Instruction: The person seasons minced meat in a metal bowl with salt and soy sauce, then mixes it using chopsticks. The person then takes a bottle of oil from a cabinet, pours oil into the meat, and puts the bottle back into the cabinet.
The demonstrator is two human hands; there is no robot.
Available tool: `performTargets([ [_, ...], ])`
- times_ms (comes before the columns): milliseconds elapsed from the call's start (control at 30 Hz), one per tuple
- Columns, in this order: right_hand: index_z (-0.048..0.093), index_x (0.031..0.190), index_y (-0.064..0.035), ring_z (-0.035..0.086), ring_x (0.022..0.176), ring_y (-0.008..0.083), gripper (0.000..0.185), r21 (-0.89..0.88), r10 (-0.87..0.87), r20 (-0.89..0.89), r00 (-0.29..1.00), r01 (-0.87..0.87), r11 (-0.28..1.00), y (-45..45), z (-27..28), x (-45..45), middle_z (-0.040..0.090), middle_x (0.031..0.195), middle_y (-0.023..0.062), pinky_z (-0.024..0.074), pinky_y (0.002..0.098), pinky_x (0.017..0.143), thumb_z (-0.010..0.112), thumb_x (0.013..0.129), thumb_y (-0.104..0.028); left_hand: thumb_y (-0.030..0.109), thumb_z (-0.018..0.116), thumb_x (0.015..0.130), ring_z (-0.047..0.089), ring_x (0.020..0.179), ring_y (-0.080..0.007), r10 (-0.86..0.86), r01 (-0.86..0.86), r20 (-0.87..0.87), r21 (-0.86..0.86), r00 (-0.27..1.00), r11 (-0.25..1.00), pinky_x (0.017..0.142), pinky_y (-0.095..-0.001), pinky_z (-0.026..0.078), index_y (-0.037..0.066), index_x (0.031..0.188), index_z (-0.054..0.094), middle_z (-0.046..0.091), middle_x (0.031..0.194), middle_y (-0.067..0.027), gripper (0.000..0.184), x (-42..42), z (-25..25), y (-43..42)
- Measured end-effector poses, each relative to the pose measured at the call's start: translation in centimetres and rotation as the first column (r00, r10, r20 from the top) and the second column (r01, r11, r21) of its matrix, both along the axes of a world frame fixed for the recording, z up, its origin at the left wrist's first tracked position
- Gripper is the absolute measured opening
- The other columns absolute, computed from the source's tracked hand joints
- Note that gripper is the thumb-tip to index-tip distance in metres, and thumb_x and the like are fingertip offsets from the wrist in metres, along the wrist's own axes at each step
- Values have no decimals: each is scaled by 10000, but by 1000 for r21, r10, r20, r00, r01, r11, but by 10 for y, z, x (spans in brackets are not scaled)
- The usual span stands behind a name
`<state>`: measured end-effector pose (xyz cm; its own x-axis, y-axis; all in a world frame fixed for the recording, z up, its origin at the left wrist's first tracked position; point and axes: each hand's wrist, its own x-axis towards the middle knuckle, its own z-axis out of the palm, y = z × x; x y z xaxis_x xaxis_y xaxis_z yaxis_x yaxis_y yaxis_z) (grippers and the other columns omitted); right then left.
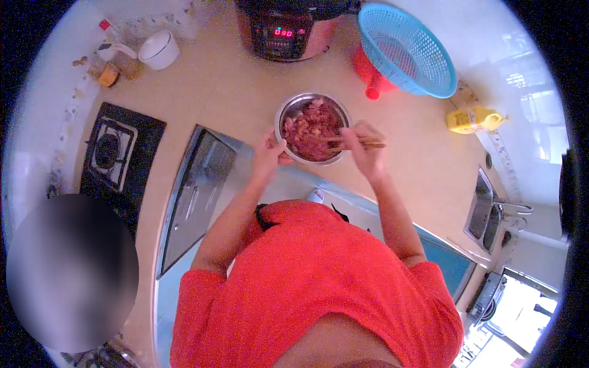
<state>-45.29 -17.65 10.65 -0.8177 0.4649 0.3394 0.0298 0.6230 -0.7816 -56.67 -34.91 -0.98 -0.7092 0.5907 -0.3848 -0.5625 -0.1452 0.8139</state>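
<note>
1. Round silver metal bowl [294, 110], near the front edge of the smooth beige bench [239, 86]: shiny.
2. Slim brown chopsticks [372, 143]: wood, by the look; finish blurred.
3. Round blue perforated basket [423, 50], toward the back edge: plastic, glossy.

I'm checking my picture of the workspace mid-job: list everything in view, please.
metal bowl: one, silver, counter's near edge
minced meat: one mass, pinkish red, in the bowl
chopsticks: count blurred, brown, right hand
cooker: one, dark, beyond the bowl
colander: one, blue, far right
container: one, red, partly under the colander
bottle: one, yellow, right
pot: one, white, far left
orange-topped item: one, far left
stove: one, black, left
sink: one, grey, right
counter: one, beige, beneath these
left hand: one, bare, at the bowl's left side
right hand: one, bare, over the bowl's right side
</note>
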Motion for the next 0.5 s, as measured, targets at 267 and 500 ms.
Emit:
performTargets([
  [267, 640, 739, -31, 538, 599, 161, 69, -219, -24, 46, 999, 33, 975, 10, -9, -3, 575, 665, 69, 438, 275, 548, 639, 784, -84, 54, 563, 820, 605, 627, -178, -50, 43, -78, -79, 996, 996, 519, -303, 558, 37, 1271, 381, 553, 824, -96, 487, -6, 12, 0],
  [500, 657, 790, -42, 562, 638, 114, 123, -193, -13, 27, 1000, 18, 981, 7, 0, -36, 628, 724, 31, 463, 269, 593, 578, 843, -120, 63, 568, 818, 606, 637, -189, -54, 50, -59, -69, 997, 996, 543, -308, 559, 33, 1304, 337, 552, 818, -107, 540, -8, 6, -4],
])
